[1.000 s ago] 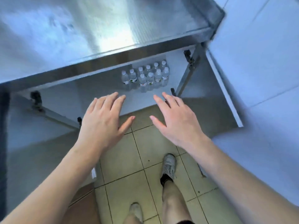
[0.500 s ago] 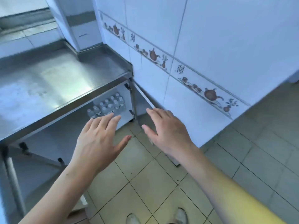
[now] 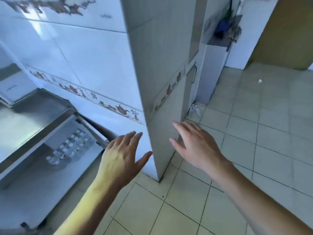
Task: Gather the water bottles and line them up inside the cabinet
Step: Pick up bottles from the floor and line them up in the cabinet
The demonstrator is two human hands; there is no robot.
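Note:
Several clear water bottles with white caps [image 3: 67, 148] stand in rows inside the open steel cabinet [image 3: 33, 189] at the lower left. Two more bottles [image 3: 194, 110] stand on the floor by the far corner of the tiled pillar. My left hand [image 3: 122, 156] hovers open, palm down, in front of the wall, holding nothing. My right hand [image 3: 194, 145] is also open and empty, raised over the floor just right of the pillar's edge.
A tiled pillar [image 3: 157, 82] juts out between my hands. The steel countertop [image 3: 28, 114] covers the cabinet, whose door [image 3: 94, 131] stands open against the wall. Beige floor tiles [image 3: 254, 150] spread to the right toward a white appliance [image 3: 211, 72] and a brown door [image 3: 288, 31].
My view has swung right, away from the cabinet toward the pillar and open floor. Both hands stay open and empty, now farther from the bottles in the cabinet.

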